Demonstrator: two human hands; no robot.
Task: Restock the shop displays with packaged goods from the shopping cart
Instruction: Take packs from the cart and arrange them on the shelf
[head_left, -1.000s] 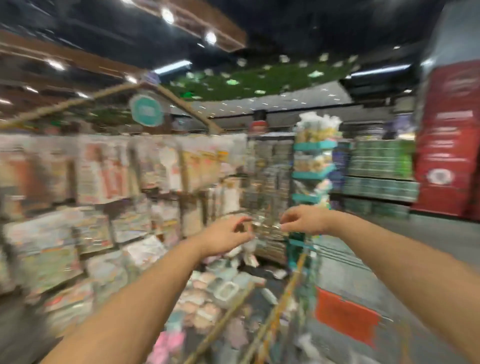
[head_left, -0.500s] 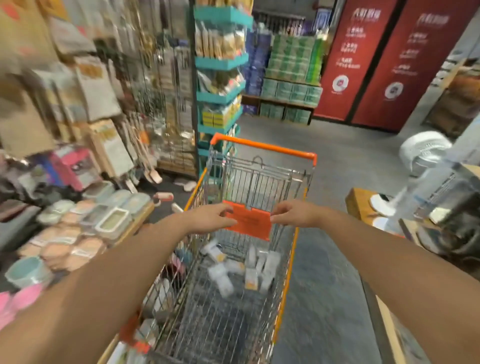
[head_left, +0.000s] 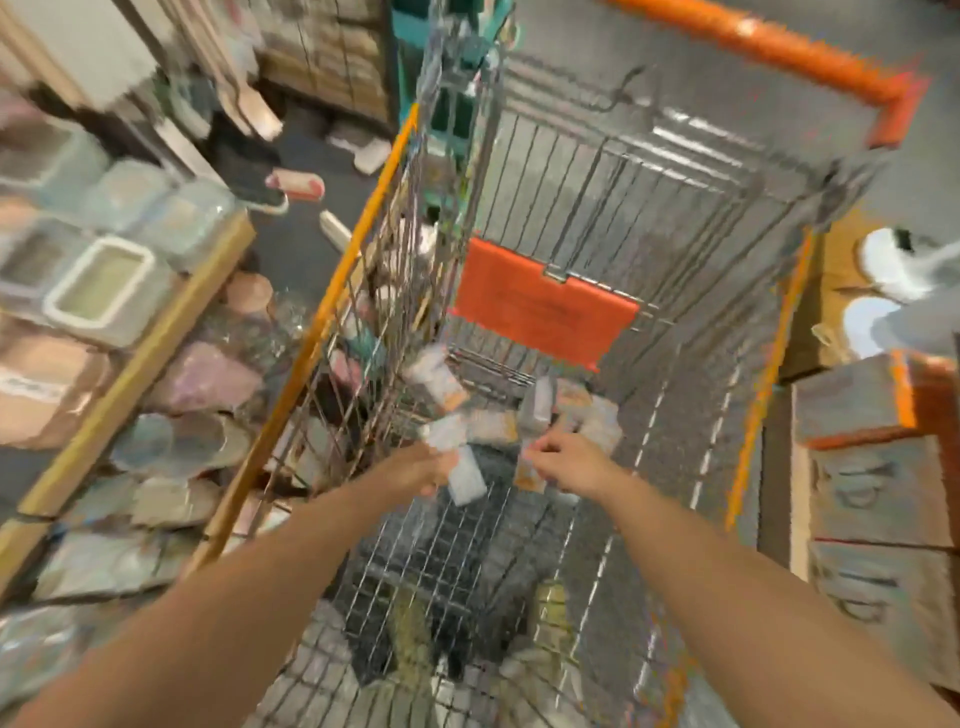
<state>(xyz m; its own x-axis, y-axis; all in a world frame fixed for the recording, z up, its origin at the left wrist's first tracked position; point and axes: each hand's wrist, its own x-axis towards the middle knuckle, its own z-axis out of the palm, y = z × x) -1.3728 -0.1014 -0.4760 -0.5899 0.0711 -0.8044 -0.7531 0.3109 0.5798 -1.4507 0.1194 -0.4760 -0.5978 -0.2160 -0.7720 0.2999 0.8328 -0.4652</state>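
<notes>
Both hands (head_left: 415, 470) down among cart packets (head_left: 467, 480)

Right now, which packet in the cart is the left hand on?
The pale packet by the left hand, nearest the camera; the other packets lie farther up, toward the orange flap.

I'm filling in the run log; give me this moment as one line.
stage: picking from shopping cart | left hand: grips pale packet | right hand: at packets, grip unclear | view: blurred

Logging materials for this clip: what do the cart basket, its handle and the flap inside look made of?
Cart basket: bare metal wire, silvery and shiny, seen as a thin open grid. Handle: glossy orange, probably plastic over a bar; blur leaves it open. Flap: flat matte orange panel, likely plastic.
</notes>
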